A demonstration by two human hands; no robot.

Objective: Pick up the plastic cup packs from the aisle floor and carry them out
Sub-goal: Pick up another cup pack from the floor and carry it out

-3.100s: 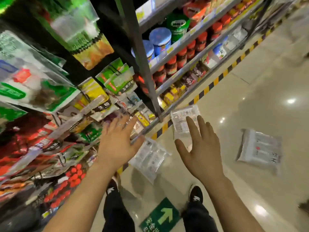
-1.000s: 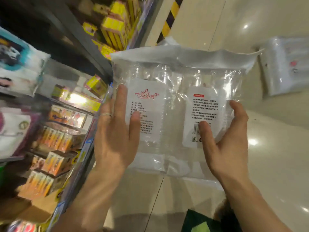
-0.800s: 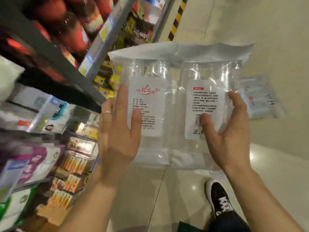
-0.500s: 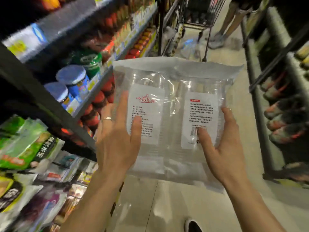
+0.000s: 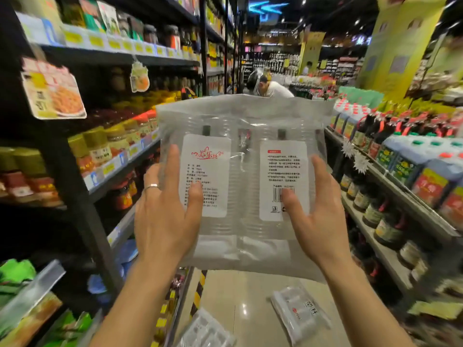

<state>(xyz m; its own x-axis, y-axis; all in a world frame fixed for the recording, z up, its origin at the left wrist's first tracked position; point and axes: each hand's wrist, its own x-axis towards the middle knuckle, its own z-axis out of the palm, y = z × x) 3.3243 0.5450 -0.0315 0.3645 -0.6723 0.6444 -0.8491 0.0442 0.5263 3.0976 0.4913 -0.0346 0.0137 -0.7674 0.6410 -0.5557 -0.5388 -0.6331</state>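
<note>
A clear cup pack (image 5: 246, 171) is held upright in mid-air at the centre of the view, clamped between the two grips. The left grip (image 5: 162, 221) is set against the pack's left side, its fingers spread and almost straight. The left thumb (image 5: 194, 196) is pressed on the left white label (image 5: 205, 159), and the forefinger is laid along the pack's left edge. A ring (image 5: 151, 186) is worn on that hand. The right grip (image 5: 323, 226) is set against the right side in the same manner, fingers spread and nearly straight. The right thumb (image 5: 288, 200) is pressed on the right white label (image 5: 284, 166), over the barcode. The backs of both hands are turned to the camera. The lower part of the pack is spanned by the grips, and its flat sealed top is left free above the fingertips. How the outer fingers lie past the pack's edges cannot be told.

Below the held pack the aisle floor (image 5: 250, 291) is seen. A second cup pack (image 5: 300, 314) is lying flat on it beside the right forearm. A third cup pack (image 5: 205, 331) is cut off by the bottom edge, near the yellow-and-black tape (image 5: 198, 289). Both are well apart from the grips. The aisle is flanked by a left shelf (image 5: 120, 164) stocked with jars (image 5: 100, 146) and a right shelf (image 5: 390, 182) stocked with bottles (image 5: 390, 156). A bent-over person (image 5: 271, 88) is visible just beyond the pack's top edge.
</note>
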